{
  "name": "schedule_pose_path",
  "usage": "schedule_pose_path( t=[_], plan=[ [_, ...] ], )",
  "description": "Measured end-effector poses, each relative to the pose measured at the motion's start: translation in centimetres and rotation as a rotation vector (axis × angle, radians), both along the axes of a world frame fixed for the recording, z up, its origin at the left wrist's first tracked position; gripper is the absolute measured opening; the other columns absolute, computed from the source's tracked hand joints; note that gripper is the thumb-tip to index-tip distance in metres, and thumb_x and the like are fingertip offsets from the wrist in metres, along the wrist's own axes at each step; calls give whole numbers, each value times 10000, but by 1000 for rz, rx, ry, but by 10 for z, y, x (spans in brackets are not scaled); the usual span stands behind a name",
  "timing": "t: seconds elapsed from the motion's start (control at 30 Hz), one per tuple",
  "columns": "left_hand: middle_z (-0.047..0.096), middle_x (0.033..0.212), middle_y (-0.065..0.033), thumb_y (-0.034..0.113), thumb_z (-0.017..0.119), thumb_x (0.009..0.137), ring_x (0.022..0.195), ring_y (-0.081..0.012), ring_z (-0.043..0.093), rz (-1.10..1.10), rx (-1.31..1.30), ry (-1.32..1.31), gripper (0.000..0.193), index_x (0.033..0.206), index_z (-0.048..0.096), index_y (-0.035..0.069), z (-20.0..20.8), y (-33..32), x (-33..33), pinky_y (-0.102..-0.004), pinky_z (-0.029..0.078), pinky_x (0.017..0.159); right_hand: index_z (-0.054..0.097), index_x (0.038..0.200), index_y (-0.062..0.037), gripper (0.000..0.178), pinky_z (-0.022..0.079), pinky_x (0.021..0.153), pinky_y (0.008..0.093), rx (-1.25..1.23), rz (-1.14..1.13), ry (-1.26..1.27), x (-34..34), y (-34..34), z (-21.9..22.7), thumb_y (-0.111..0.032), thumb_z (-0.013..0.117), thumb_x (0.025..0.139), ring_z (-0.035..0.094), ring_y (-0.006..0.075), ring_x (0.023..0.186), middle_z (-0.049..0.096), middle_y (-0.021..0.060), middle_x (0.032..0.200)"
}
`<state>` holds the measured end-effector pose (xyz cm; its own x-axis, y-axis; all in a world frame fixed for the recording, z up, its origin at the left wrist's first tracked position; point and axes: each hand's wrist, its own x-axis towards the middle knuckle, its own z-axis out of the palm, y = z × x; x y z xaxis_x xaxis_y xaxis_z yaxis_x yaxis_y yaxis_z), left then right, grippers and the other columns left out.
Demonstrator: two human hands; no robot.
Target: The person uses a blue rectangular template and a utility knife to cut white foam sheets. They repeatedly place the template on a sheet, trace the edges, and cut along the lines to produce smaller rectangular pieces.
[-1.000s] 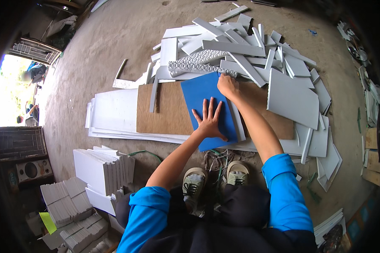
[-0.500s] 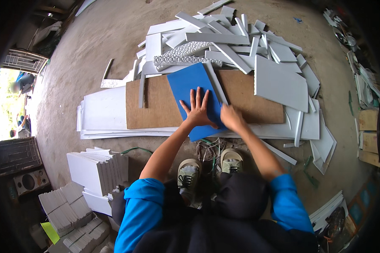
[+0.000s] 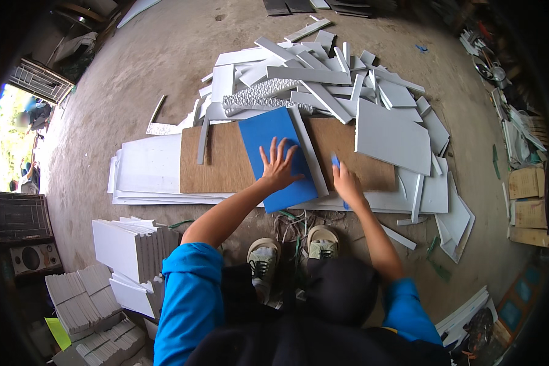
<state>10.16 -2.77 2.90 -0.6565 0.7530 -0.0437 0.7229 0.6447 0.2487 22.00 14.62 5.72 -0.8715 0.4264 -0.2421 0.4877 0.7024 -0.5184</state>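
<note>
My left hand (image 3: pixel 279 168) lies on a blue rectangular board (image 3: pixel 268 131) with its fingers spread, pressing near its middle. Under the board's right side a strip of a white foam sheet (image 3: pixel 311 152) shows. Both rest aslant on a brown wooden board (image 3: pixel 216 152). To the right, my right hand (image 3: pixel 348 185) is closed around a slim blue tool, seemingly a utility knife (image 3: pixel 335 161). Its ends stick out above and below the fist, while the fingers hide the rest. This hand is just right of the white sheet, apart from it.
Large white sheets (image 3: pixel 149 161) lie beneath the wooden board. Beyond it spreads a heap of white offcuts (image 3: pixel 311 75), with a bigger white panel (image 3: pixel 390 137) at the right. Stacked white pieces (image 3: pixel 119 250) stand at my lower left. Tangled cords (image 3: pixel 290 226) lie by my shoes.
My right hand has moved right, away from the edge of the blue board, and the blue tool in it now shows. The left hand stays on the board, its fingers a little more bent.
</note>
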Motion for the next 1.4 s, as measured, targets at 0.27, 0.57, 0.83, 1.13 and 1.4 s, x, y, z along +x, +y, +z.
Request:
schedule_pose_path(
  t=[0.27, 0.57, 0.83, 1.13, 1.4],
  plan=[
    [362, 1215, -93, 298, 576, 766, 1234, -248, 254, -360, 181, 54, 417, 1104, 432, 101, -2, 7, -13, -532, 165, 1009, 405, 880, 31, 326, 427, 699, 416, -137, -61, 290, -92, -6, -68, -123, 629, 700, 538, 357, 806, 524, 184, 844],
    [426, 1113, -79, 262, 591, 751, 1166, -236, 334, -250, 87, 115, 357, 1038, 470, 90, 10, -62, -40, -516, 229, 990, 432, 887, -20, 350, 427, 641, 331, -407, -174, 208, -102, -20, -62, -176, 673, 688, 538, 227, 712, 527, 110, 796],
    [458, 1057, -92, 128, 555, 740, 1081, -258, 409, -132, -180, -47, 301, 1026, 468, 87, 25, -127, -85, -447, 272, 992, 452, 870, -36, 330, 402, 600, 290, -541, -152, 385, -83, -11, -6, -178, 679, 678, 486, 138, 671, 493, 62, 782],
    [535, 1001, -190, 391, 612, 738, 882, -341, 542, -85, 417, 46, 572, 1142, 395, 48, 193, -14, -72, -401, 434, 749, 418, 801, -86, 271, 349, 583, 209, -665, -96, 689, -24, 1, 83, -104, 673, 712, 408, 58, 630, 438, -31, 706],
    [582, 842, -122, 323, 571, 775, 739, -308, 582, -129, 289, 237, 395, 1048, 415, 84, 214, 5, -45, -401, 440, 643, 262, 1110, -87, 434, 494, 625, 371, -1162, -296, 256, 22, 34, 101, 73, 460, 758, 554, 225, 720, 452, 114, 949]
  ],
)
